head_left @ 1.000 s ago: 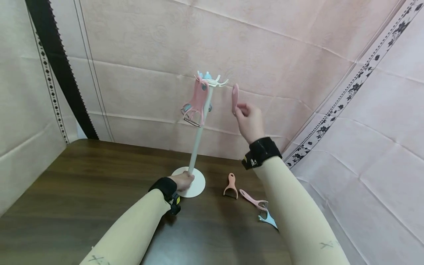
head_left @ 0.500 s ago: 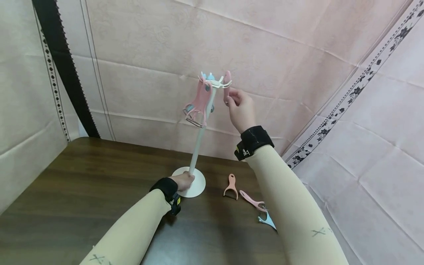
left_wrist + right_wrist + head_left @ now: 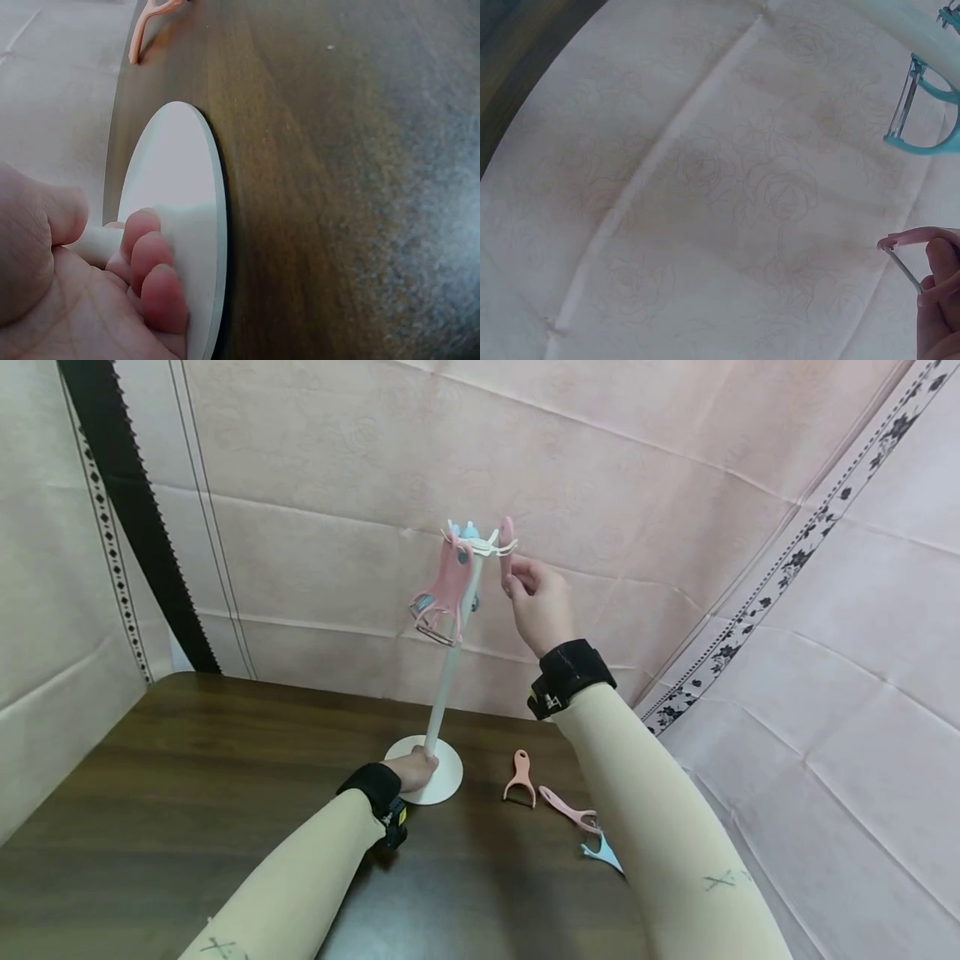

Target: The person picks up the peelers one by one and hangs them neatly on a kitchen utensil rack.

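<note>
A white stand (image 3: 446, 685) with hooks at its top rises from a round base (image 3: 447, 777) on the table. My left hand (image 3: 414, 768) grips the foot of its pole, fingers resting on the base in the left wrist view. Up at the hooks (image 3: 495, 547), my right hand (image 3: 543, 607) pinches a pink peeler (image 3: 506, 535) by its lower part, the handle end standing against a right-hand hook. Whether the hook passes through the handle's hole I cannot tell. Other pink peelers (image 3: 450, 581) hang on the left side, and a blue peeler (image 3: 937, 146) shows in the right wrist view.
On the brown table (image 3: 247, 760), right of the base, lie an orange peeler (image 3: 521, 777), a pink peeler (image 3: 566, 808) and a light blue peeler (image 3: 603, 852), partly behind my right forearm. A pale cloth wall (image 3: 337, 568) stands behind the stand.
My right hand has carried the pink peeler leftward to the hooks, bringing its handle end against one. My left hand keeps its grip on the pole.
</note>
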{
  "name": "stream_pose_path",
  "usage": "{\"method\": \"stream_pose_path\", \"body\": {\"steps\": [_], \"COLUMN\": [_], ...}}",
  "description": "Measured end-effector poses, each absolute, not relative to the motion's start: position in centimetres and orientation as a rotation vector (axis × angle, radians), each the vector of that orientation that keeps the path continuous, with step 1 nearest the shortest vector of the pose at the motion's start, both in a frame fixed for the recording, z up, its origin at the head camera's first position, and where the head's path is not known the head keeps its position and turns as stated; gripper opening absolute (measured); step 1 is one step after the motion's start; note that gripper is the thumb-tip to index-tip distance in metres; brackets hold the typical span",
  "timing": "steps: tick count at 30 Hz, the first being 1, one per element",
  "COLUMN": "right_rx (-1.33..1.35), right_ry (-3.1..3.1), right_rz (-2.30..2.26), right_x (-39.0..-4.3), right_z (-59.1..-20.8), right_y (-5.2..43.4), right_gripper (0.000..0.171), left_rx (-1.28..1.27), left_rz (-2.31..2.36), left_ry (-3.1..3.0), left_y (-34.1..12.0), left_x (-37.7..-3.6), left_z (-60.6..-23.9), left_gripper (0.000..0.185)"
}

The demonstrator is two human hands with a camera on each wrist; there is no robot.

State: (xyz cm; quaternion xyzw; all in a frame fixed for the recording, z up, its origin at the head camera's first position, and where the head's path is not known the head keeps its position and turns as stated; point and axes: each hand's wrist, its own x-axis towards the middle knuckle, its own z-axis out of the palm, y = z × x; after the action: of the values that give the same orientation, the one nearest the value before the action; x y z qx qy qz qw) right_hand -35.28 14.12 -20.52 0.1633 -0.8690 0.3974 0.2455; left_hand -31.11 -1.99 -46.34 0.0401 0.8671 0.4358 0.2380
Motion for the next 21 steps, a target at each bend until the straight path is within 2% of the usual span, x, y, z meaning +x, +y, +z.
{"method": "stream_pose_path", "body": {"steps": [21], "right_rx": [0.485], "right_ry": [-2.434], "right_rz": [1.022], "right_x": [-35.19], "right_z": [-20.66], "right_y": [13.83], "right_gripper": [0.021], "left_rx": [0.094], "left_rz": [1.159], "left_ry": [2.391], "left_y": [-1.83], "left_x": [-30.93], "left_z": [-45.99], "left_gripper": [0.058]}}
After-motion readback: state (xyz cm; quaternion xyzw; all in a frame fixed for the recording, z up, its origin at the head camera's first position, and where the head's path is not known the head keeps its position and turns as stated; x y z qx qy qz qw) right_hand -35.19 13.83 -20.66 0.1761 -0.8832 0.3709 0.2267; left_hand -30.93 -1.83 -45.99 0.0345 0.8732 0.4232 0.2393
